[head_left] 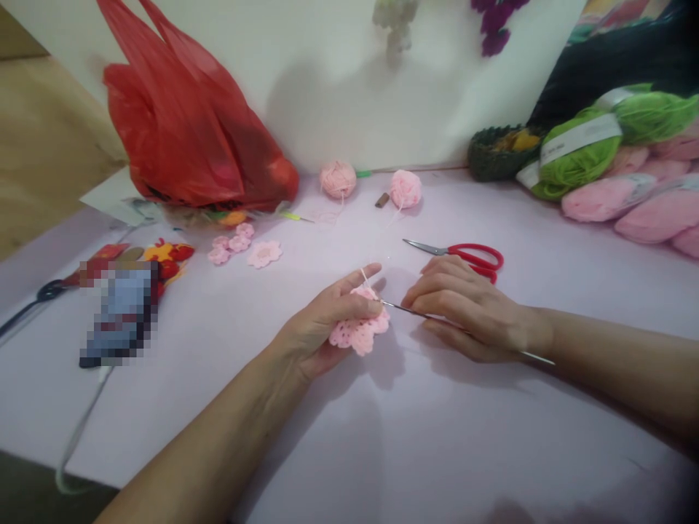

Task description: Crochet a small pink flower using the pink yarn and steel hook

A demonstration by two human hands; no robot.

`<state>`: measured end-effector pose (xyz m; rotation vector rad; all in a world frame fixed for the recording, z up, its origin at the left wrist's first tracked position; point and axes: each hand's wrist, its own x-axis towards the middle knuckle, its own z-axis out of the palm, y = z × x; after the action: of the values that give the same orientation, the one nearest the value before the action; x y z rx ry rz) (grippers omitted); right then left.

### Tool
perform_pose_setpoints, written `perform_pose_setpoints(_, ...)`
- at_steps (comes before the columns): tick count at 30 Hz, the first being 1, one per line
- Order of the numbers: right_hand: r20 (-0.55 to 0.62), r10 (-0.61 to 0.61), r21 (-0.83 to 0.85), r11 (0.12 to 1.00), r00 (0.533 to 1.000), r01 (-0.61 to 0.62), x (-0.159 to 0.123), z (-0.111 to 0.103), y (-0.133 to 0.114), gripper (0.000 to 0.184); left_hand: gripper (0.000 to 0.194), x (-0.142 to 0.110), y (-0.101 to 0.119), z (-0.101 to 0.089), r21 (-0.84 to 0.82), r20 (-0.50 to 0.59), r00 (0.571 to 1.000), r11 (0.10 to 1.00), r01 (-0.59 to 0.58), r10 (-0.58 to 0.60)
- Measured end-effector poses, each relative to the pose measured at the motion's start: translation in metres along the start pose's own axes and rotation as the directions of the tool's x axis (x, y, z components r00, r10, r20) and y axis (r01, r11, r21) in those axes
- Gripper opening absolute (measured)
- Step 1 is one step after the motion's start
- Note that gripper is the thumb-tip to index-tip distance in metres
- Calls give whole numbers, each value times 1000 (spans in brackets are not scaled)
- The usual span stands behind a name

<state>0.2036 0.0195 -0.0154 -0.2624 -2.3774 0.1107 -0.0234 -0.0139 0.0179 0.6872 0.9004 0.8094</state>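
Here we go: the left hand (328,324) is curled closed around a pink crochet piece (359,333), pinching it, while the right hand (464,309) grips a slim steel hook (415,311), its tip right at the piece's edge. Just beyond, red scissors (475,256) lie by the right fingers (440,273). Two pink yarn balls (337,180) sit further up, and small pink flowers (263,254) lie left, near a red plastic bag (186,124). Over on the right, green skeins (579,156) and pink skeins (655,211) pile up beside a woven basket (499,153), their white bands unreadable! A pixelated object (120,313) blocks the left side of the lilac bench (546,218), and a white wall (349,94) rises behind.
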Motion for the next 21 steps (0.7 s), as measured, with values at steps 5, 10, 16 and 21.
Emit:
perform_pose_setpoints(5, 11, -12, 6, 1000, 1000, 12, 0, -2, 1, 11, 73, 1, -1, -5, -11, -28, 1000, 1000, 9, -10)
perform_pose_setpoints(10, 36, -9, 45, 999, 999, 7, 1, -5, 0, 11, 66, 3, -2, -8, -47, -15, 999, 998, 34, -35)
perform_pose_setpoints(16, 50, 53, 228, 972, 997, -63, 4, -7, -3, 10, 66, 4, 0, -12, -89, 85, 994, 993, 72, -64)
perform_pose_setpoints(21, 36, 156, 411, 898, 987, -157, 3, -3, -8, 12, 64, 5, 2, -12, -68, 189, 980, 995, 70, -56)
